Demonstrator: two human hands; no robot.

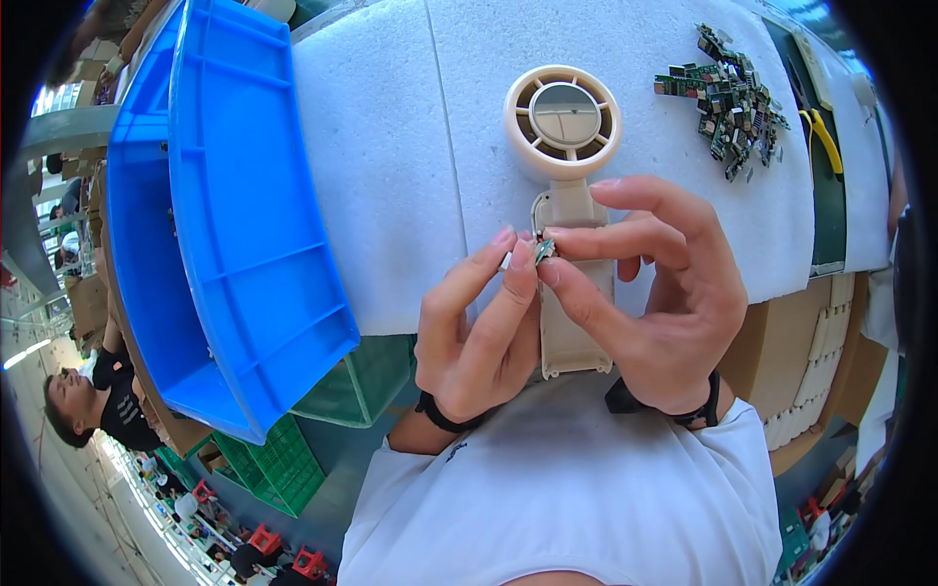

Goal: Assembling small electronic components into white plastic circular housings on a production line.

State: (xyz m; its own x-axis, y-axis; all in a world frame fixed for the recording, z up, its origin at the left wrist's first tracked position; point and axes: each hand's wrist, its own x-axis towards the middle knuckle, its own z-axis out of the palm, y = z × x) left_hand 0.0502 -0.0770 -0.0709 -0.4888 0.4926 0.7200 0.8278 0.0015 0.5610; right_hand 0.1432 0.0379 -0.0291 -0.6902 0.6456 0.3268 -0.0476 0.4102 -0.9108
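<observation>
A cream handheld fan [576, 337] lies on the white foam sheet in front of me, its round grille head away from me and its handle shell open toward me. Over the handle, my right hand [674, 303] pinches a small green circuit board [545, 252] between thumb and index finger. The fingertips of my left hand [479, 342] are closed at the board's left side, on a small white plug [506, 261]. Whether the plug touches the board is hidden by the fingers.
A heap of small circuit boards [738, 112] lies at the far right of the foam sheet [381, 146]. Beyond it are yellow-handled pliers [826, 142]. A blue bin [259, 225] stands at left, above green crates [269, 464]. A cardboard box [772, 381] holding pale parts sits at right. Another person [117, 400] is at far left.
</observation>
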